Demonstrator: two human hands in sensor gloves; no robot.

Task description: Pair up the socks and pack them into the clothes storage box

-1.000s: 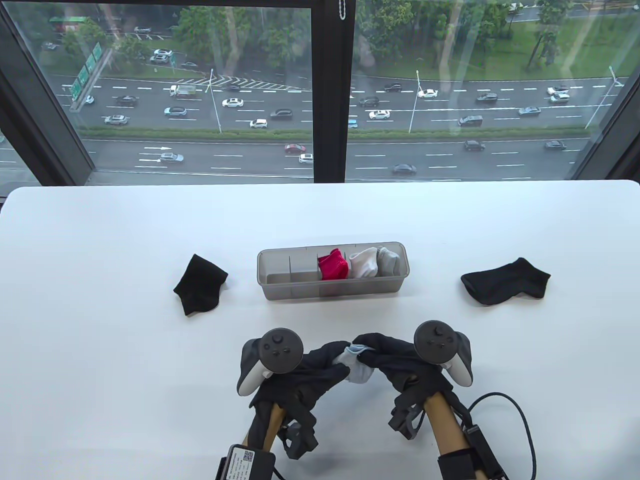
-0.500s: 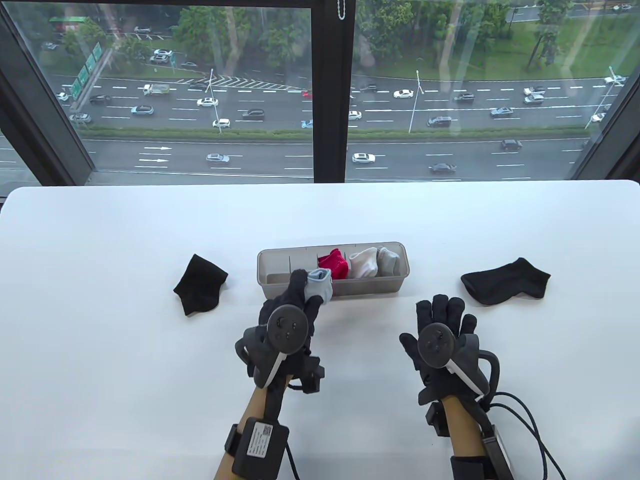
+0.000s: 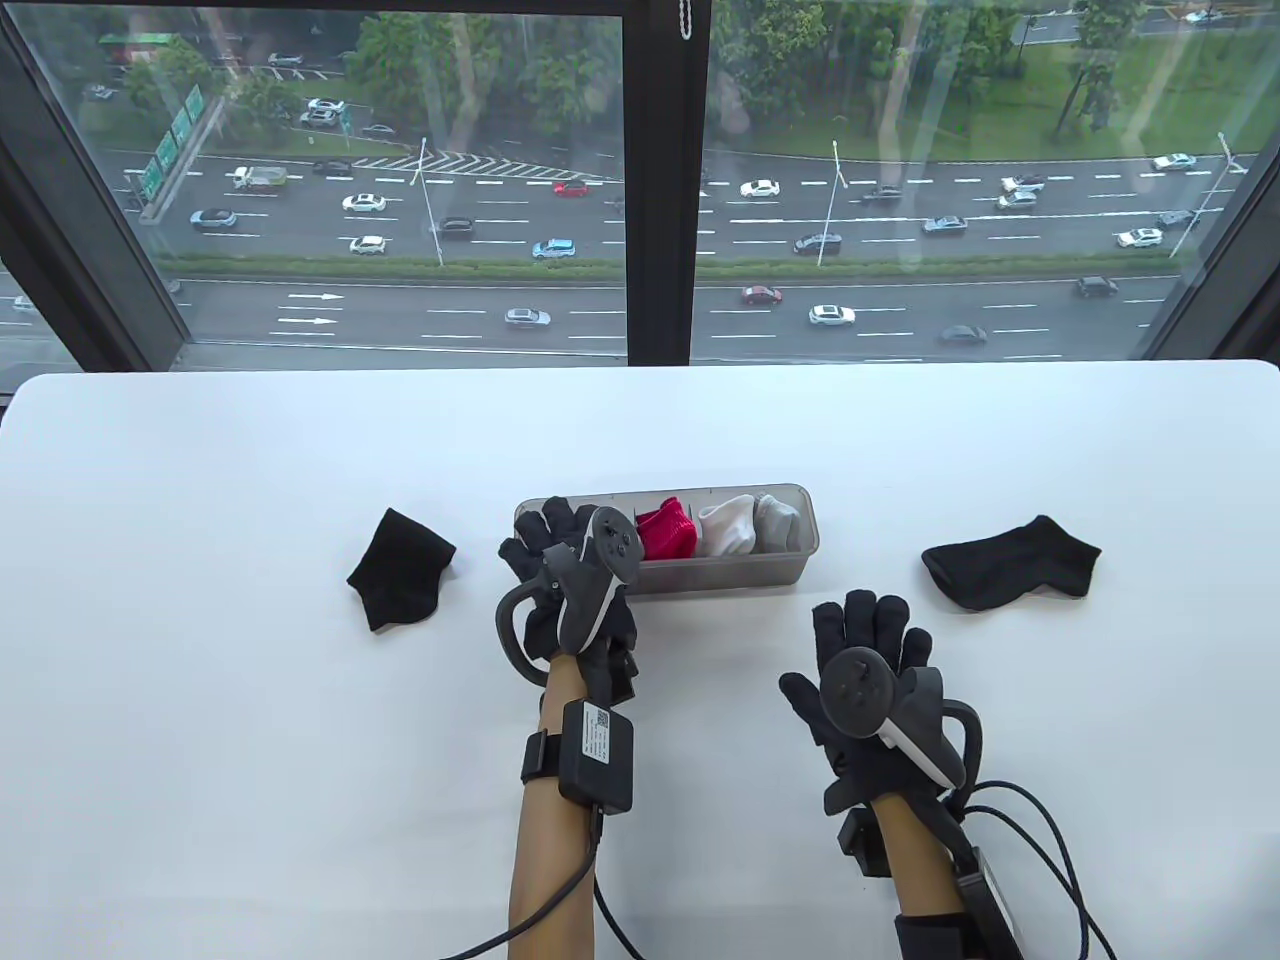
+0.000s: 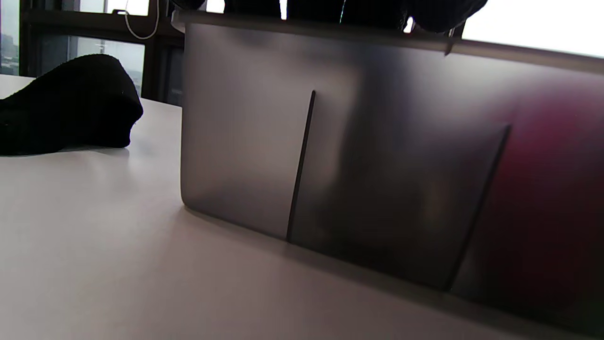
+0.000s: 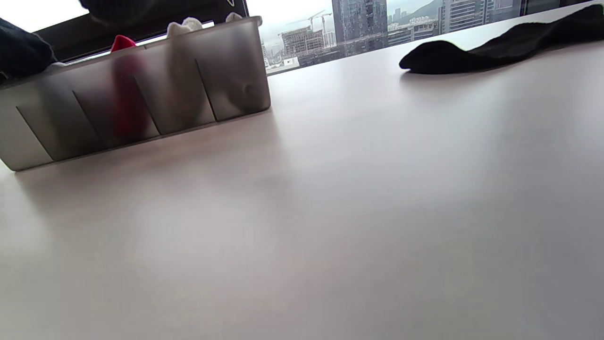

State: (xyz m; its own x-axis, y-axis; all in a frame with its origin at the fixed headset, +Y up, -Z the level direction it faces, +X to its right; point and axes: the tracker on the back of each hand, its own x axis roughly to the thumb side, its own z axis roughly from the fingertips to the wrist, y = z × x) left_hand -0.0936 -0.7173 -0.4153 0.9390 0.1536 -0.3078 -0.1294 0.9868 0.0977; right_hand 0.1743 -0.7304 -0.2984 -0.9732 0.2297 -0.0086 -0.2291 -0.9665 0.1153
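A frosted grey storage box [image 3: 740, 575] stands mid-table, holding red socks [image 3: 667, 530], white socks [image 3: 727, 527] and grey socks [image 3: 777, 520] in its right compartments. My left hand [image 3: 550, 535] is over the box's left end, fingers bent down inside it. In the left wrist view its fingers [image 4: 434, 14] hang over the rim of the box [image 4: 245, 141]. The light blue sock pair is hidden under that hand. My right hand [image 3: 870, 625] lies flat and empty on the table in front of the box's right end. One black sock [image 3: 398, 568] lies left of the box, another black sock [image 3: 1010, 562] to the right.
The white table [image 3: 200, 750] ends at a large window behind. Cables trail from both wrists near the front edge. The right wrist view shows the box [image 5: 141, 108] at left and the right black sock [image 5: 495, 47] far off at upper right.
Both hands held the light blue socks near the front edge. The left hand then carried them forward into the box's left part. The right hand let go and came down flat on the table.
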